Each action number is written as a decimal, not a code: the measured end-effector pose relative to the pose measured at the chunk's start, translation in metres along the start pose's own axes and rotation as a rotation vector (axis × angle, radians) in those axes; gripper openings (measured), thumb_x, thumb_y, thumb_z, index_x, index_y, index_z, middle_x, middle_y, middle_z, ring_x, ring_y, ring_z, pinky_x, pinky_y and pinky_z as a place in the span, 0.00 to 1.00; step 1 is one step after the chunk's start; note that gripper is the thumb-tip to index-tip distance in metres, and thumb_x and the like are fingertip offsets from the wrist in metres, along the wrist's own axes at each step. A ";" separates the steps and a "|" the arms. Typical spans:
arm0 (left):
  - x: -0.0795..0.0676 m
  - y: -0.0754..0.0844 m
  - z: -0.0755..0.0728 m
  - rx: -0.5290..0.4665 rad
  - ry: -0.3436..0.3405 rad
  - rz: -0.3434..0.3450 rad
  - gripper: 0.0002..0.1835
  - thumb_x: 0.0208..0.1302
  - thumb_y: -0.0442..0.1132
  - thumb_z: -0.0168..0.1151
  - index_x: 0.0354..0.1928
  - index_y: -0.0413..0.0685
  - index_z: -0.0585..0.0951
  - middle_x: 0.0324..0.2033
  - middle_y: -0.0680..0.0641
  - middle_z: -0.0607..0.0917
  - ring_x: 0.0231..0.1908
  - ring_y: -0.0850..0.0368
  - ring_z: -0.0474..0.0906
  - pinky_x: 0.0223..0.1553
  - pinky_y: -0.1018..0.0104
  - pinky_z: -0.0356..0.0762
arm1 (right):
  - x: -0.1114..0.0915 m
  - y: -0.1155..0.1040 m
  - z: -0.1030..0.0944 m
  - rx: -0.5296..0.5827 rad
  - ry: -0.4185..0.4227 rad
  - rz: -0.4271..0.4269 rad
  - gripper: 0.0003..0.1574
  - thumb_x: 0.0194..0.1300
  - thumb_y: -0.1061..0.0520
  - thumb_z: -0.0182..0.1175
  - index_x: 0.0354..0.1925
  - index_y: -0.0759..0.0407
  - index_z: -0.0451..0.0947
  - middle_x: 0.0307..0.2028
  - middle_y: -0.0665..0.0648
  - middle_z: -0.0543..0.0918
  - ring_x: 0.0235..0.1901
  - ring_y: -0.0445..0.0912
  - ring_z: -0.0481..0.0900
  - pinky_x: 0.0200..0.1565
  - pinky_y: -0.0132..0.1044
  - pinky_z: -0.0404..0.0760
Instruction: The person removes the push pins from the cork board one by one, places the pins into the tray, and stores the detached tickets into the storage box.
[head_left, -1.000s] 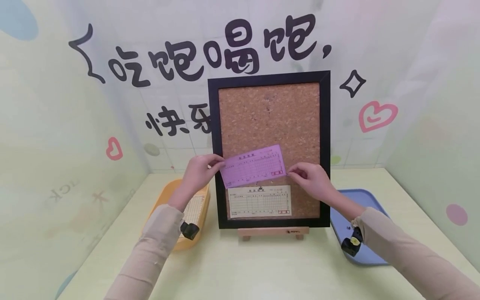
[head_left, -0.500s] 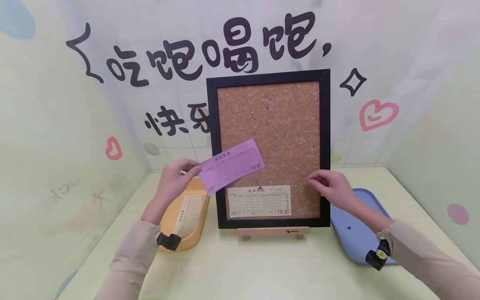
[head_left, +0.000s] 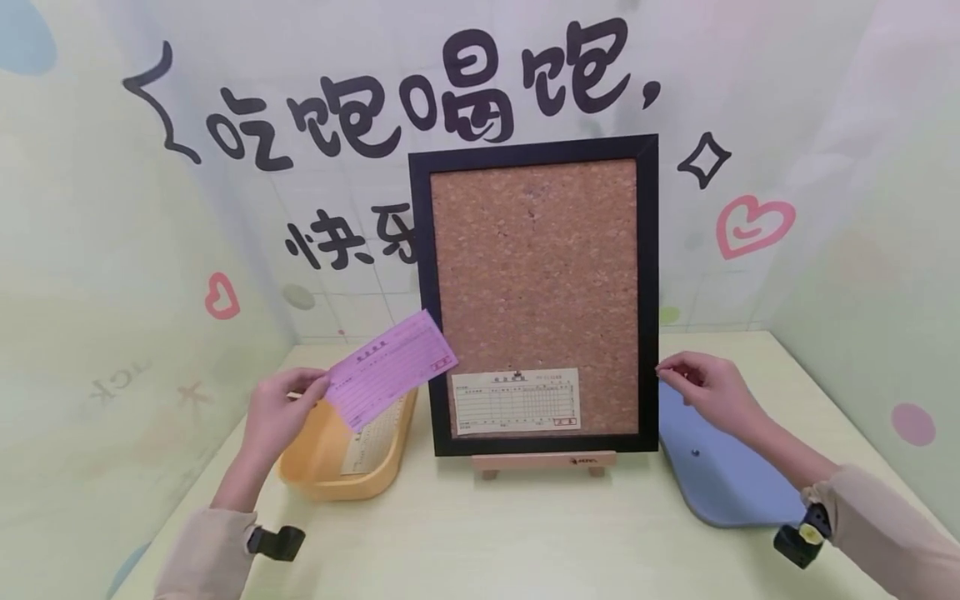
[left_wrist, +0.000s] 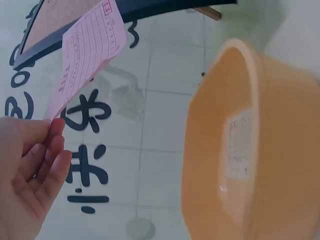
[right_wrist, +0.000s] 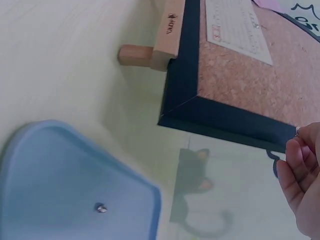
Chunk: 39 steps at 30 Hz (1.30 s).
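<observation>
My left hand (head_left: 281, 412) pinches one corner of a purple printed receipt slip (head_left: 390, 367), which slants up over the yellow-orange basin (head_left: 307, 467). The slip's far corner overlaps the left edge of the black-framed corkboard (head_left: 540, 267). Low on the cork, a cream receipt slip (head_left: 517, 404) hangs from a small pin at its top edge. By the board's right edge, my right hand (head_left: 708, 392) has thumb and forefinger together. In the right wrist view, a tiny shiny pin (right_wrist: 297, 131) shows at those fingertips, mostly hidden.
More cream slips (head_left: 367, 446) lie in the basin. At right, a blue tray (head_left: 727, 483) holds a small silver pin (right_wrist: 101, 207). The board stands on a wooden easel (head_left: 543, 461) in front of a printed wall backdrop.
The purple slip has come away from the board, moving left and down with my left hand. My right hand has left the slip's lower right corner and shifted right to the frame's edge.
</observation>
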<state>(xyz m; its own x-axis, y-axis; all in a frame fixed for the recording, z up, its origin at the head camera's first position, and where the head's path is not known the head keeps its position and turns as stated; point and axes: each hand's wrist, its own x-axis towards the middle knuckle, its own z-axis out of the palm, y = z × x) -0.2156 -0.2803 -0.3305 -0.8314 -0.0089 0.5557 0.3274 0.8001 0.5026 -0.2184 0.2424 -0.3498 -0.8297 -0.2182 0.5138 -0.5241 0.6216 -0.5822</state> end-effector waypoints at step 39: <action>-0.063 -0.037 0.047 0.046 0.065 -0.400 0.10 0.57 0.33 0.57 0.35 0.30 0.81 0.28 0.34 0.84 0.25 0.46 0.81 0.16 0.71 0.72 | -0.065 0.067 0.006 -0.023 -0.052 0.145 0.04 0.60 0.65 0.57 0.34 0.65 0.78 0.20 0.54 0.75 0.14 0.35 0.67 0.15 0.30 0.68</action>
<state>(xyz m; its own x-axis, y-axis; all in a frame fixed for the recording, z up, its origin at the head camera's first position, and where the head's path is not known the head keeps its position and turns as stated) -0.1966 -0.2809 -0.4148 -0.8582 -0.3619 0.3641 -0.0378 0.7519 0.6581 -0.2002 0.2940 -0.4258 -0.9055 -0.1630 0.3917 -0.3938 0.6663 -0.6332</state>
